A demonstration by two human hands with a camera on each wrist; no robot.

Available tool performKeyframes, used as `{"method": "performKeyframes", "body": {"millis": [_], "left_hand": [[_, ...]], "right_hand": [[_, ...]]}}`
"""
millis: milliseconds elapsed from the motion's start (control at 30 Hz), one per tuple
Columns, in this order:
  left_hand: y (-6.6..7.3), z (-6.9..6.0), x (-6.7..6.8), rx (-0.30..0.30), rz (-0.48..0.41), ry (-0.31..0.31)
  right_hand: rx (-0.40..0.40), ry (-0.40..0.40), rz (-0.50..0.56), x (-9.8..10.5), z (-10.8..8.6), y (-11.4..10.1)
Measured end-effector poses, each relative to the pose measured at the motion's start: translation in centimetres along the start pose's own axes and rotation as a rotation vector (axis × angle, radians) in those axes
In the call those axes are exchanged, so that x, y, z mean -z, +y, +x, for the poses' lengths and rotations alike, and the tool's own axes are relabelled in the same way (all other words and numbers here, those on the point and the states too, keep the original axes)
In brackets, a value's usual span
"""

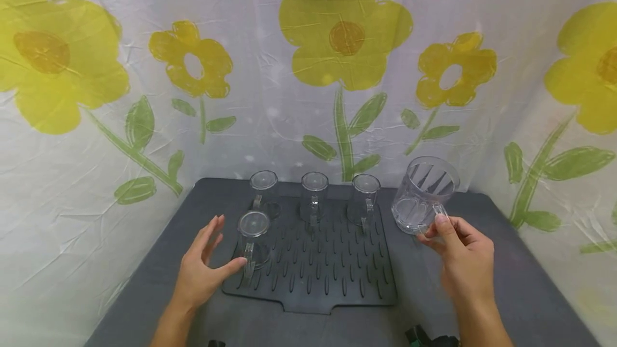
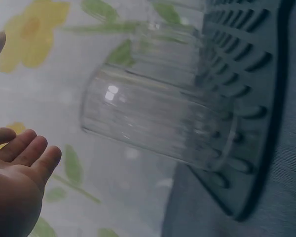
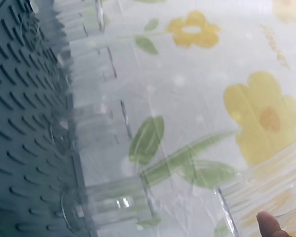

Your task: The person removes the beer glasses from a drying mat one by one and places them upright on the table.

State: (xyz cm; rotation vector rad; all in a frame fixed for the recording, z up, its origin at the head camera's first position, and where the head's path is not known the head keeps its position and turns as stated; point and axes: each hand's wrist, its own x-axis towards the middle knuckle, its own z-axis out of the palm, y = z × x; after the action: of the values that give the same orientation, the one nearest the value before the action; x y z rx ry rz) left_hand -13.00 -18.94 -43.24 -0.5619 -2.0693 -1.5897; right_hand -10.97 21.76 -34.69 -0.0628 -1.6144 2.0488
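Observation:
A large clear mug (image 1: 426, 191) with a ribbed wall is lifted at the right, its open rim up and tilted slightly. My right hand (image 1: 465, 256) grips its handle between thumb and fingers; the right wrist view shows only a fingertip against the mug (image 3: 266, 192). At the left, my left hand (image 1: 200, 266) is spread, thumb apart from the fingers, holding nothing. Its thumb tip is close to the handle of the front-left glass mug (image 1: 254, 232); whether they touch I cannot tell. That mug stands, seemingly upside down, on a dark ridged drying mat (image 1: 308, 296).
Three more glass mugs stand in a back row: one left (image 1: 263, 189), one middle (image 1: 314, 197), one right (image 1: 364, 197). The mat lies on a dark grey table (image 1: 178, 245). A flower-print curtain (image 1: 270, 111) hangs behind and at both sides. Small black objects (image 1: 424, 336) show at the bottom edge.

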Motion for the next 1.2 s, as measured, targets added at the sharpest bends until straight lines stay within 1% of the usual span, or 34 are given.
{"method": "performKeyframes", "body": {"millis": [67,133,267,400,500,733,833,900,1033,1200], "left_hand": [[-0.6,-0.4,0.1,0.033,0.002,-0.004],[-1.2,-0.7,0.2,0.053,-0.002,-0.009],[-2.4,-1.4,0.5,0.1,0.014,-0.043],[-3.9,-2.1,0.6,0.148,0.049,-0.065],[-4.8,-2.7,0.7,0.184,0.074,-0.064],[-6.9,-3.9,0.8,0.312,0.124,-0.096],[-7.8,-4.3,0.7,0.365,0.132,-0.107],[-8.2,-4.5,0.6,0.399,0.13,-0.118],[-9.0,-4.8,0.2,0.436,0.14,-0.152],[-9.4,-4.9,-0.1,0.491,0.216,-0.191]], "right_hand": [[-0.003,0.001,0.001,0.4,0.4,0.0],[-0.005,0.006,0.008,0.7,0.6,0.1],[-0.008,0.023,0.023,1.3,1.1,0.2],[-0.012,0.031,0.016,1.8,1.7,0.3],[-0.029,0.031,-0.004,2.4,2.2,0.4],[-0.062,0.048,-0.033,3.9,3.2,0.6],[-0.067,0.046,-0.022,4.5,3.6,0.7],[-0.071,0.039,-0.014,5.0,3.9,0.7],[-0.073,0.017,-0.006,5.7,4.4,0.8],[-0.073,0.009,0.019,6.4,5.2,1.0]]}}
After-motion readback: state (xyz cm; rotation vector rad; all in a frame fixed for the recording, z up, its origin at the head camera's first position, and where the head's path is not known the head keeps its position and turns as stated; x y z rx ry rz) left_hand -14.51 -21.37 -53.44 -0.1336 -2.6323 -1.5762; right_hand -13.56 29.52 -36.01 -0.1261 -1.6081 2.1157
